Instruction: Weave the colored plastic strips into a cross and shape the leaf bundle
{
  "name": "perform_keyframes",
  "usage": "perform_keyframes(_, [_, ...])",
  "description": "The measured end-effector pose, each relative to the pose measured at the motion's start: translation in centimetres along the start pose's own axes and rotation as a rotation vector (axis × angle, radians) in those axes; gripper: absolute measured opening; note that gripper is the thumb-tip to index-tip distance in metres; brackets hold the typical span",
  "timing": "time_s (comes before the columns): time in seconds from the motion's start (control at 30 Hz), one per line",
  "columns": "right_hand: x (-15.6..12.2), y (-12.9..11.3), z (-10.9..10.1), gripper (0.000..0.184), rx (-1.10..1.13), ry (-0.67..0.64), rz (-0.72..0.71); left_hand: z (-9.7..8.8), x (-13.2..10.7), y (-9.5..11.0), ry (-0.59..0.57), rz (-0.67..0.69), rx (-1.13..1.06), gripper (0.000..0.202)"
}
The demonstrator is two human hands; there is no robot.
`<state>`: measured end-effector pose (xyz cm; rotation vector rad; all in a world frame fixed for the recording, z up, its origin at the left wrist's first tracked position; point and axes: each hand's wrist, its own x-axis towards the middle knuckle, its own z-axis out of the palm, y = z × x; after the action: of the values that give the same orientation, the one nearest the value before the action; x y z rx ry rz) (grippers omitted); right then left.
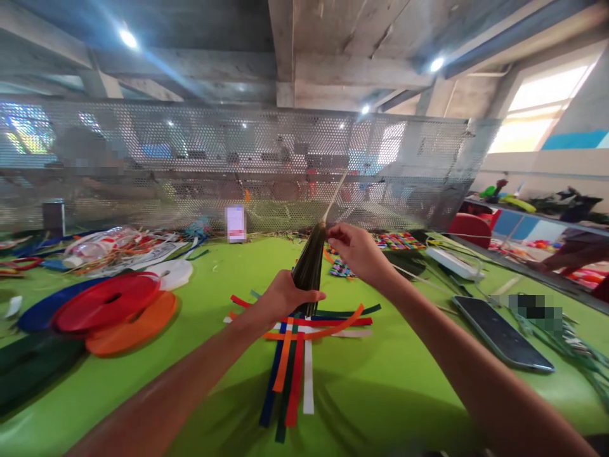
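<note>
My left hand is closed around the lower part of a dark green bundle of strips, held upright above the green table. My right hand pinches the top of the bundle, where a thin pale strip sticks up and to the right. Under my hands lie coloured strips crossed on the table: red, orange, blue, white and dark green, some running toward me and some across.
Red, orange and blue strap rolls lie at the left, with loose strips and a plastic bag behind. A phone lies at the right. A perforated metal screen closes the table's far edge. A woven colourful piece lies far right.
</note>
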<state>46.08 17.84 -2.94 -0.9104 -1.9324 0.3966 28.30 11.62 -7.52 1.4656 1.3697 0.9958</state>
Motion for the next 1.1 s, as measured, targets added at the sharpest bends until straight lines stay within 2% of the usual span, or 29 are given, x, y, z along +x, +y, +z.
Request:
perform_keyframes(0.17, [0.5,-0.9,0.6,0.013,-0.105,0.052,-0.065,0.1,0.2,-0.2,0.007,-0.005,-0.052,0.036])
perform_keyframes(0.43, [1.5,-0.2,2.2,0.009,-0.103,0.051,-0.009,0.0,0.2,-0.5,-0.001,0.038,-0.088,0.041])
perform_keyframes(0.73, [1.6,-0.4,3.2,0.019,-0.125,0.106,0.028,-0.2,0.1,-0.4,-0.001,0.036,-0.111,0.040])
perform_keyframes(0.97, [1.7,-1.0,2.7,0.015,-0.157,0.114,-0.055,-0.4,-0.8,0.8,-0.012,0.002,-0.174,0.034])
perform_keyframes(1.1, [2.0,-0.9,2.6,0.014,-0.164,0.093,-0.088,-0.5,-0.6,0.5,-0.026,-0.009,-0.173,0.035])
